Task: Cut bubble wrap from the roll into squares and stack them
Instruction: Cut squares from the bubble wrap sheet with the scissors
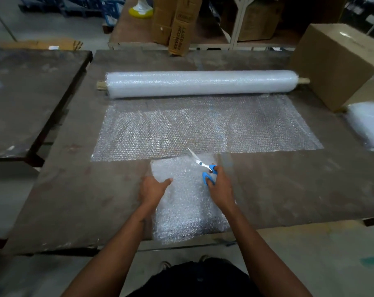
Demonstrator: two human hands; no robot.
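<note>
Because the right hand grips the blue-handled scissors with the blades parted and pointing away over the film, any slip of the material risks a skewed or ragged edge. The left hand rests flat, fingers extended, on the left edge of the cut piece; if that pressure is lost, the light film is likely to shift or bunch under the blades. The cut piece lies at the near edge of the worktop and overhangs it slightly. The film is clear, bubbled and crinkled. Beyond it, the unrolled sheet lies flat, running back to the roll. A stack of cut film sits at far right, beside a cardboard box.
</note>
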